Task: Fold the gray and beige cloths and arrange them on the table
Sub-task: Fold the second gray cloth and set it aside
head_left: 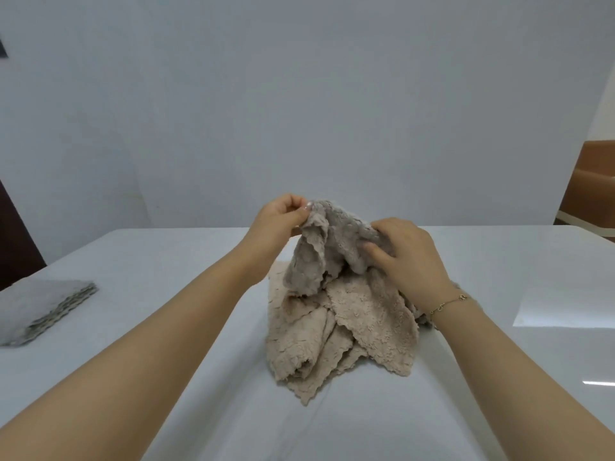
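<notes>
Beige cloths (336, 331) lay heaped mid-table (499, 261), partly under our lifted gray cloth (319, 251); left hand (279, 221) pinched its corner, right hand (409, 257) gripped it, fingertips hidden. Folded gray stack (43, 307) far left, cut off.

The tabletop (166, 261) is plain glossy white with a faint blue cast and pale reflections on its right side. The lifted cloth (319, 247) is grayish taupe, its nubby pile making a soft bumpy pattern, its edge scalloped. The beige pile (349, 334) under it is a warm sandy beige with the same nubby texture and wavy edges. At the left lies a folded stack (43, 307) of light gray, darker gray along its layered edge. The wall (299, 94) is plain pale blue-gray. A thin gold bracelet (449, 302) circles the right wrist. Far right, a brown surface (589, 181) carries a cream stripe.
</notes>
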`<state>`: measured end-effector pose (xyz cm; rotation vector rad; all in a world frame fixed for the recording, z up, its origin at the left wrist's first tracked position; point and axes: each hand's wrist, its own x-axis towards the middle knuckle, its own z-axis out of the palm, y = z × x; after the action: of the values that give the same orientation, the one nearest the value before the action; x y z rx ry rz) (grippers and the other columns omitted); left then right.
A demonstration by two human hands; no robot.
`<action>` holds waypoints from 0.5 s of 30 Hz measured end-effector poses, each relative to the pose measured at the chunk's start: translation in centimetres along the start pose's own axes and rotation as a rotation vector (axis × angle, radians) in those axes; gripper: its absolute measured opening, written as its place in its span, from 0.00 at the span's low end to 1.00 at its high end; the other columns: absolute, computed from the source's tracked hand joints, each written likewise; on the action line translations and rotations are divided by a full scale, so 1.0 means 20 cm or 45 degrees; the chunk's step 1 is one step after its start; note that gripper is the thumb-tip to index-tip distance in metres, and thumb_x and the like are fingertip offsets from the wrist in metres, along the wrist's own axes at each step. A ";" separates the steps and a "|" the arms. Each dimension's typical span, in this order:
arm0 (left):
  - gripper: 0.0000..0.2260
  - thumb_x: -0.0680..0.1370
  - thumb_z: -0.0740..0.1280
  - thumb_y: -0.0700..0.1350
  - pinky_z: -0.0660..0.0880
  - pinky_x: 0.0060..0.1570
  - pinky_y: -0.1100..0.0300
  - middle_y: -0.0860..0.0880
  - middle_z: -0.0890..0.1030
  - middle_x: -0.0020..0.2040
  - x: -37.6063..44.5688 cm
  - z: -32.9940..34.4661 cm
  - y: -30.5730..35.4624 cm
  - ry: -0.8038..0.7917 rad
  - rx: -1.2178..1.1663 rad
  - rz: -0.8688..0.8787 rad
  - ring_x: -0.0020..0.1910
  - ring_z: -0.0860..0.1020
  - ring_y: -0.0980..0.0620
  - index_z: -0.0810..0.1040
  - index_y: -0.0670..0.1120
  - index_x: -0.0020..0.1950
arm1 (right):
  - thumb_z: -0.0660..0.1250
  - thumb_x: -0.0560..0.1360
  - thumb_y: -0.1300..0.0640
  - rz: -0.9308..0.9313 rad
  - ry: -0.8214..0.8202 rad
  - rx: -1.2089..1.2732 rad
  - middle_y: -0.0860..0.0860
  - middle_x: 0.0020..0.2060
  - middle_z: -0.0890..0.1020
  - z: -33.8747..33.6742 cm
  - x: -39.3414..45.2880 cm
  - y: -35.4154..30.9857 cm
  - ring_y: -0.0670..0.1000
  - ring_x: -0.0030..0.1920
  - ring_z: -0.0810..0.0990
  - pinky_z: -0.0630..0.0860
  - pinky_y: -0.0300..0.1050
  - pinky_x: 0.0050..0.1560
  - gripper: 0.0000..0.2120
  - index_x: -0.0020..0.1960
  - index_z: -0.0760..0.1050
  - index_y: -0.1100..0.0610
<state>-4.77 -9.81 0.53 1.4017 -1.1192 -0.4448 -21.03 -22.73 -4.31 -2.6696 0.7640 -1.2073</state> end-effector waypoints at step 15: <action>0.09 0.78 0.61 0.42 0.76 0.44 0.58 0.44 0.81 0.45 -0.46 -0.55 0.02 0.294 -0.414 -0.182 0.43 0.79 0.48 0.80 0.42 0.49 | 0.69 0.74 0.55 0.145 -0.410 1.204 0.53 0.38 0.85 0.04 -0.09 -0.63 0.48 0.38 0.81 0.78 0.42 0.41 0.06 0.45 0.81 0.57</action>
<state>-0.10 3.80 -0.08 1.2139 -0.7257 -0.5267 -16.38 -11.08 -2.29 -1.9108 0.1916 -0.7804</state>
